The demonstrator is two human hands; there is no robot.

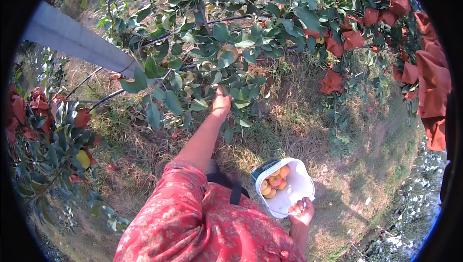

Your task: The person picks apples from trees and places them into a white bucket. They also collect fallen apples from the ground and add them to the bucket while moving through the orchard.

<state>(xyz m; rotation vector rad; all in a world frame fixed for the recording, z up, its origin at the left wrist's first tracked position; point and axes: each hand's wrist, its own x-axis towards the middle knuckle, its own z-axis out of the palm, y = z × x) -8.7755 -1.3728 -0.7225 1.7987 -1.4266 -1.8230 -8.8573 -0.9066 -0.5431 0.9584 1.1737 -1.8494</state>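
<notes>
My left arm stretches out into the tree, and my left hand (222, 103) is among the green leaves (193, 81). Leaves cover most of its fingers, so whether they hold anything is hidden. A little farther up the branch, a pale yellowish apple (228, 53) shows partly behind leaves. Low on the right, my right hand (302, 211) is closed on the near rim of a white bucket (295, 185). The bucket tilts, and several yellow-red apples (275, 181) are gathered at its left side.
A grey concrete post (82, 40) slants in from the upper left. Dark hoses or wires (107, 98) run through the branches. Reddish-brown paper bags (371, 16) hang at the upper right, with more bags (41, 107) at the left. Dry grass (337, 185) covers the ground.
</notes>
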